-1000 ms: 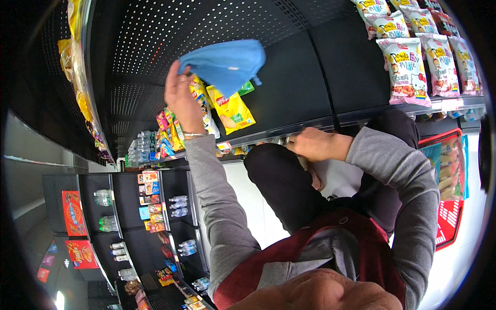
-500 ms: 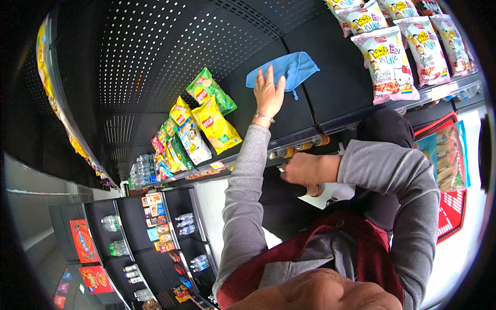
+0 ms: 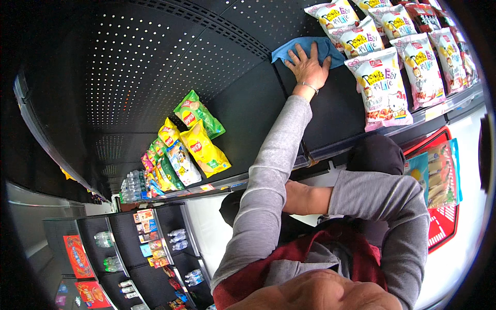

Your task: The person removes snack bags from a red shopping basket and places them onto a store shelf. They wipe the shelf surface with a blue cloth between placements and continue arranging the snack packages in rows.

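Because the left hand (image 3: 308, 71) presses it with fingers (image 3: 314, 51) spread wide, the blue cloth (image 3: 287, 50) seems held flat to the shelf (image 3: 335, 112) at one o'clock, just beside the white bags (image 3: 380, 88) at two. At four o'clock, the right hand (image 3: 297, 197) sits partly behind the left forearm (image 3: 267, 170), hiding its fingers, so I can't tell their state.

White snack bags (image 3: 381, 90) are blocking the right of the blue cloth (image 3: 326, 47); leftward, bare shelf (image 3: 245, 106) is leaving passage up to the green bag (image 3: 200, 114).
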`<state>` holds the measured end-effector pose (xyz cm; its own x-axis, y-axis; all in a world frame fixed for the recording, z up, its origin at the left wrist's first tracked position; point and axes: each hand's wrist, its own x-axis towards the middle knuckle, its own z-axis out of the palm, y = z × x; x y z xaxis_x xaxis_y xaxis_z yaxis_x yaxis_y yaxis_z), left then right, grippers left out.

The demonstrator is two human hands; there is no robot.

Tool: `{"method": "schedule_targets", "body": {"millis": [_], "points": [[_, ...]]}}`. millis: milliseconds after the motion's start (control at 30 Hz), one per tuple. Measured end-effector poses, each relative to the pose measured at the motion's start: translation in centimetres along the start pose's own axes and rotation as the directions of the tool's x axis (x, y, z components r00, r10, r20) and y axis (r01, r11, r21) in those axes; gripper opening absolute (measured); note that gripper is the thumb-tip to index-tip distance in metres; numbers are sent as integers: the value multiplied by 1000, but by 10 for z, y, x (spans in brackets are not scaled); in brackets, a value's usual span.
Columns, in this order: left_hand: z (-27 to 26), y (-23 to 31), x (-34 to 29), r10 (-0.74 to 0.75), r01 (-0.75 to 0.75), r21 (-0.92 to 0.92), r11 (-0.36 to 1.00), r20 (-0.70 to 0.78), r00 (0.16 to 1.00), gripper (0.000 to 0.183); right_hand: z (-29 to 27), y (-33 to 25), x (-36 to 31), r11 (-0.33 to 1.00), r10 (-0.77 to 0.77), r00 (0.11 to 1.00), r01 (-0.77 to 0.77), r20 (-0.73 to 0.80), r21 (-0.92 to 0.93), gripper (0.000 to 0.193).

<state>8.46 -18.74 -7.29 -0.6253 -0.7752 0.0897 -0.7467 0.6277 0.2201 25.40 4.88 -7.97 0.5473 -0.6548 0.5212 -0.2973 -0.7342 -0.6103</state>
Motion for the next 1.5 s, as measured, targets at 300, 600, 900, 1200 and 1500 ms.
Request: {"method": "schedule_targets", "body": {"millis": [300,600,900,1200,1500], "points": [[-8,-36,-10,18,-18,9,1000,-17,1000,67,-21,5,-14,987,128,940,-89,318,-134,45],[-44,-194,-91,-305,322,153,934,-122,944,70,-40,-10,-2,922,240,809,-16,537,-387,17],[-58,-296,-117,-512,529,125,839,-143,847,77,-21,1,-11,886,249,796,42,551,-461,12],[-39,-233,-117,-218,241,161,957,-151,964,79,-10,-4,-11,930,178,741,88,648,-356,33],[-17,-76,-80,125,-120,130,984,-31,992,80,-5,-1,-16,919,169,853,45,495,-391,18]]}}
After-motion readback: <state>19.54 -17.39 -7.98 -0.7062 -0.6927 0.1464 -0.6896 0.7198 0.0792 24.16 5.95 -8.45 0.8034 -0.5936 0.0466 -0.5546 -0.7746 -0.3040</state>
